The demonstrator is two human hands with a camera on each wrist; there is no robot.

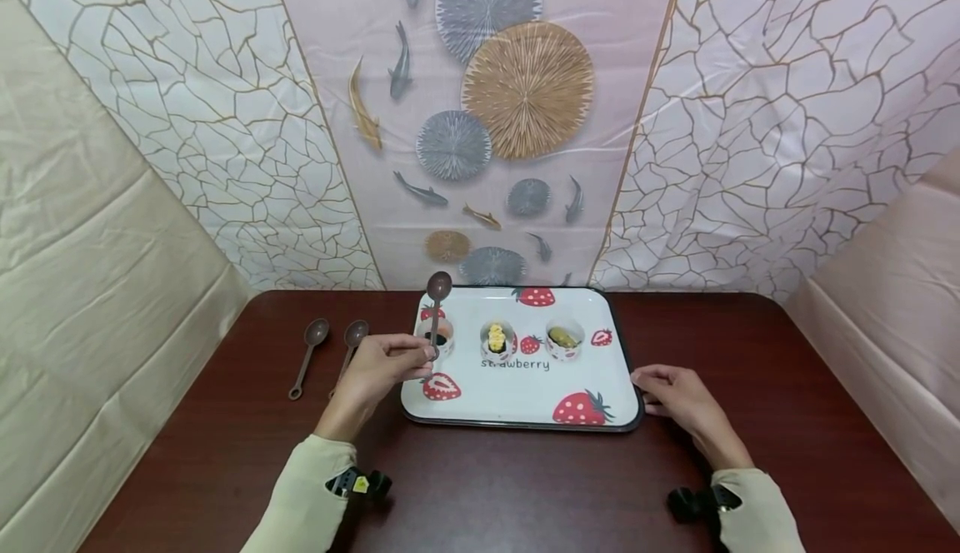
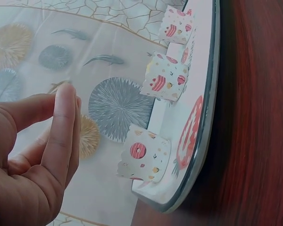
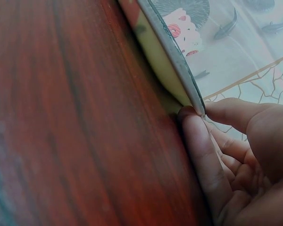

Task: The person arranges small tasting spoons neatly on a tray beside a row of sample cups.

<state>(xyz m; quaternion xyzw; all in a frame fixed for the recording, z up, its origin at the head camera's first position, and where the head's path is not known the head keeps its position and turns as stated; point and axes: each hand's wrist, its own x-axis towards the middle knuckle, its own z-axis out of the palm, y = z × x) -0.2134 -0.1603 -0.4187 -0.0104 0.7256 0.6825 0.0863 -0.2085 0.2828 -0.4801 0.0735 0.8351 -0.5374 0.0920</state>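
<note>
My left hand (image 1: pixel 382 366) pinches the handle end of a brown spoon (image 1: pixel 439 285), its bowl pointing up over the left side of a white strawberry-print tray (image 1: pixel 480 403). The left wrist view shows that hand's fingertips together, the spoon itself hidden there. Three patterned paper cups stand in a row on the tray. Behind the spoon, the left cup (image 1: pixel 446 330) holds something dark; the middle cup (image 1: pixel 508 355) has yellow-topped food, the right cup (image 1: pixel 564 355) something green. At the tray's right edge, my right hand (image 1: pixel 678 399) grips the dark rim (image 3: pixel 172 52) between thumb and fingers.
Two more brown spoons, a left spoon (image 1: pixel 316 332) and a right spoon (image 1: pixel 356 333), lie on the dark red wooden table (image 1: pixel 525 486), left of the tray. A patterned cloth backdrop (image 1: pixel 487 195) rises directly behind the table's far edge.
</note>
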